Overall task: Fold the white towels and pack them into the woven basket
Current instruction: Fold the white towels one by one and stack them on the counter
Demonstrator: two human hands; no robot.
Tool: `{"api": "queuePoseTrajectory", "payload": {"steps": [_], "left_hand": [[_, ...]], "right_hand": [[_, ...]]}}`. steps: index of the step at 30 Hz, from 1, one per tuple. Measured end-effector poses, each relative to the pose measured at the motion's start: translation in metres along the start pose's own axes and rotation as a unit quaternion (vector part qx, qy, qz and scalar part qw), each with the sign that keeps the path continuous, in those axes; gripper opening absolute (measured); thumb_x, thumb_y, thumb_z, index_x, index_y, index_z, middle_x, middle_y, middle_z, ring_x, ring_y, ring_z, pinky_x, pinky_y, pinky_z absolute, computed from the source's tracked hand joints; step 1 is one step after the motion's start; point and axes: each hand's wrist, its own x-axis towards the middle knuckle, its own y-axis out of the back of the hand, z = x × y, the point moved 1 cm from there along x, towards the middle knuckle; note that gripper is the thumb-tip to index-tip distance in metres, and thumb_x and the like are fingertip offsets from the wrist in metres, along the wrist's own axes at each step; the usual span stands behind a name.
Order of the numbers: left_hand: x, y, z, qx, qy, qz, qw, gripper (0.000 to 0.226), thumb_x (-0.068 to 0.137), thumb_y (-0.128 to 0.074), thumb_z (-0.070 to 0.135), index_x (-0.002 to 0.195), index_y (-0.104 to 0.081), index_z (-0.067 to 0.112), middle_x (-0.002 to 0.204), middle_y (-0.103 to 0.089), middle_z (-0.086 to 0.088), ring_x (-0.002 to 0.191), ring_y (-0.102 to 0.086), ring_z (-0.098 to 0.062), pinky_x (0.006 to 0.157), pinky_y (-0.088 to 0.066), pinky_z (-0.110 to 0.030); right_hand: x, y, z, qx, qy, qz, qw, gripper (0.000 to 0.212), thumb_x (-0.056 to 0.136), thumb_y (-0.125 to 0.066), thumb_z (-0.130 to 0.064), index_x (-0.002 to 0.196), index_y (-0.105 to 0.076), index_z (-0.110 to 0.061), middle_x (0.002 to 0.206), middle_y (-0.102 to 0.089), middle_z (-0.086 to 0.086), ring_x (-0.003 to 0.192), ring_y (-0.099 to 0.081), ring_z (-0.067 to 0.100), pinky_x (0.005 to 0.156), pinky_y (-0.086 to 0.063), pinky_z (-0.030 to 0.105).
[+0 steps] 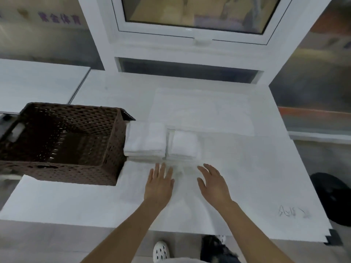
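Note:
A dark brown woven basket [62, 143] stands on the left of the white table [266, 177], and nothing shows inside it. Right beside it lie two stacks of folded white towels: one [145, 140] against the basket's right wall, the other [183, 144] just to its right. Behind them a flat unfolded white towel [201, 109] is spread out. My left hand [159, 184] and my right hand [213, 182] hover side by side with straight fingers just in front of the stacks, holding nothing.
A white window frame [190, 33] and wall rise behind the table. A black round object [330, 196] sits on the floor at the right. Pen marks [292, 212] show near the table's right front. A white shoe [161, 251] shows below the table edge.

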Motion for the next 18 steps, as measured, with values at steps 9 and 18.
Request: {"api": "queuePoseTrajectory", "payload": {"steps": [9,18], "left_hand": [[0.117,-0.012,0.140,-0.006,-0.041,-0.014,0.999,0.052,0.106,-0.036,0.039,0.155,-0.037,0.021,0.160,-0.038,-0.009,0.151,-0.029,-0.032,0.121,-0.025,-0.049],[0.252,-0.057,0.278,-0.044,-0.086,-0.047,0.994,0.049,0.108,-0.034,0.039,0.154,-0.037,0.022,0.158,-0.041,-0.004,0.150,-0.029,-0.026,0.123,-0.023,-0.043]], "right_hand": [[0.056,0.080,0.137,-0.008,-0.054,0.054,0.997,0.046,0.100,-0.058,-0.029,0.146,-0.054,-0.022,0.152,-0.051,0.005,0.140,-0.047,0.026,0.108,-0.046,0.044],[0.136,0.122,0.298,-0.031,-0.097,0.019,0.995,0.045,0.101,-0.058,-0.027,0.145,-0.055,-0.018,0.153,-0.048,0.011,0.141,-0.045,0.030,0.106,-0.047,0.045]]}}
